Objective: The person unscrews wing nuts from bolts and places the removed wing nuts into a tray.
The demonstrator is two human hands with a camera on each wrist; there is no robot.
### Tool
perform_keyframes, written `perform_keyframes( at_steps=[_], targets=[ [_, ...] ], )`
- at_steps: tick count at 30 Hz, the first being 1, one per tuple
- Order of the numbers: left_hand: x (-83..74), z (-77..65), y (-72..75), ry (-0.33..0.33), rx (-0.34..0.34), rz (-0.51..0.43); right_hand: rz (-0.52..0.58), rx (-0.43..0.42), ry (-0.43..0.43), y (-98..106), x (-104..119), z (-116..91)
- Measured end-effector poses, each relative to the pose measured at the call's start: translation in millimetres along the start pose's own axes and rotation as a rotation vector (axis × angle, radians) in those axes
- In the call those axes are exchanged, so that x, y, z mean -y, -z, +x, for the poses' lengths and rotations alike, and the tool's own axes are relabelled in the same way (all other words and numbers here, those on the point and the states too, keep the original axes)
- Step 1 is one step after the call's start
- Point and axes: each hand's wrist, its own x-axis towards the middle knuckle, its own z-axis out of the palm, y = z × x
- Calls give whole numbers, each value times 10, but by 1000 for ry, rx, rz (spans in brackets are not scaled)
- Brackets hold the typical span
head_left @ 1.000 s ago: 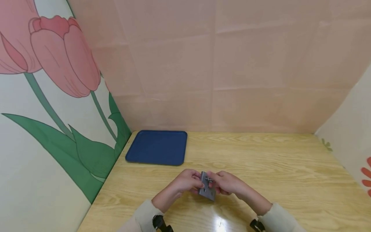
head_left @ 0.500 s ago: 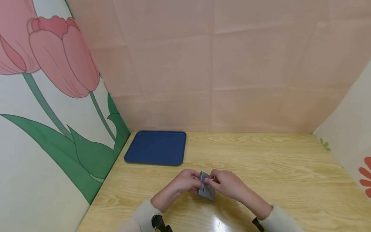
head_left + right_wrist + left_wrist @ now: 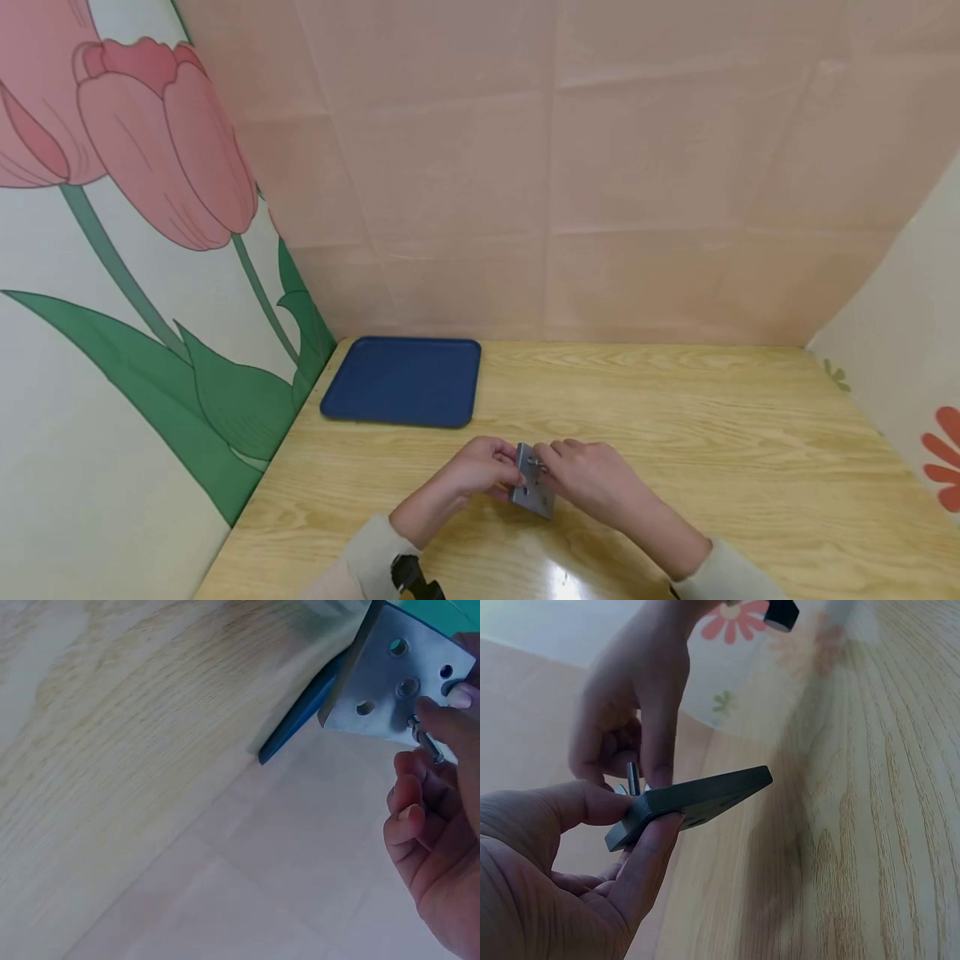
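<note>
My left hand [image 3: 476, 468] pinches a grey metal plate [image 3: 534, 498] by its edge, thumb on one face and fingers behind, and keeps it tilted over the table. Several round holes pierce the plate. A short threaded bolt [image 3: 431, 748] sticks out of its face, with a small nut [image 3: 414, 726] near the base. My right hand [image 3: 596, 479] is at this bolt: its thumb touches the nut and the fingers curl beside the shank. In the left wrist view, the right thumb and fingers lie on either side of the bolt [image 3: 634, 778]. The right fingertips are partly hidden.
A flat blue tray [image 3: 401, 387] lies at the back left of the wood-grain table [image 3: 675, 417]. A pink-brown sheet [image 3: 600, 208] closes off the back. Flower-printed panels [image 3: 172, 150] stand at both sides.
My right fingers shift around the bolt: they covered it half a second ago, and now the hand has turned so the bolt shows again. The left hand and plate stay nearly still.
</note>
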Motion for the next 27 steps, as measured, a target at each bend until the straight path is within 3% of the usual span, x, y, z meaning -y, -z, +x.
perform_keyframes(
  at_steps=[3, 10, 14, 19, 27],
  targets=[
    [-1, -2, 11, 2, 3, -1, 130, 37, -117, 19, 5, 12],
    [-21, -5, 18, 24, -8, 9, 696, 246, -596, 112, -50, 98],
    [-20, -9, 10, 31, -9, 13, 870, 370, -742, 124, -79, 98],
    [-18, -6, 8, 24, -8, 14, 1020, 457, -850, 94, -72, 88],
    [-3, 2, -6, 10, 1, 10, 1122, 498, -861, 62, -56, 92]
  ],
)
